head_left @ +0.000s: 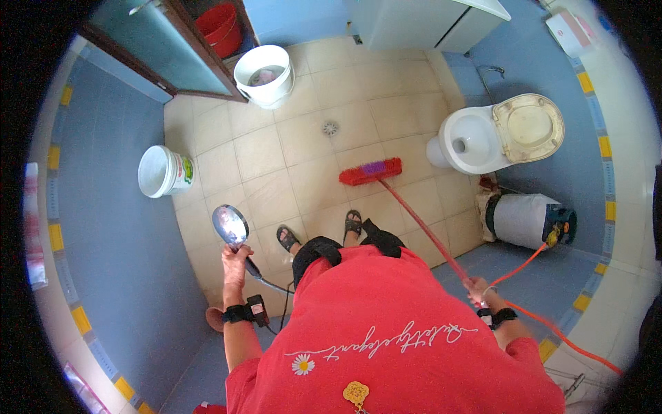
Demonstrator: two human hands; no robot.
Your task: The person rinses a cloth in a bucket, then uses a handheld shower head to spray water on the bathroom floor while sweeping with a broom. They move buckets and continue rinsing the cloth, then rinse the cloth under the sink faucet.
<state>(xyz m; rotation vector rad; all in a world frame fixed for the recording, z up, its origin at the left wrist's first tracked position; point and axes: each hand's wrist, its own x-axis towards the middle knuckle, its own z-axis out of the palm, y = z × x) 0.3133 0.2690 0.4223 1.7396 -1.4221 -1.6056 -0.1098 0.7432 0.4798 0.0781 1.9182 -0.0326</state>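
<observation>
My left hand [234, 265] is closed around the dark handle of a round shower head [230, 224], whose shiny face is turned up. A grey hose [272, 283] runs from its lower end toward my body. On the right, my right hand [478, 292] grips the red pole of a long-handled broom [425, 231]. The broom's wide head [370, 171], with red and purple bristles, is down at the tiled floor ahead of my feet. Straps with small devices sit around both wrists.
A toilet [476, 141] with its lid raised stands at the right, near a gas cylinder [524, 219] with an orange hose [531, 261]. White buckets [163, 171] stand at left and near the open door [186, 48]. A round drain [331, 128] lies mid-floor.
</observation>
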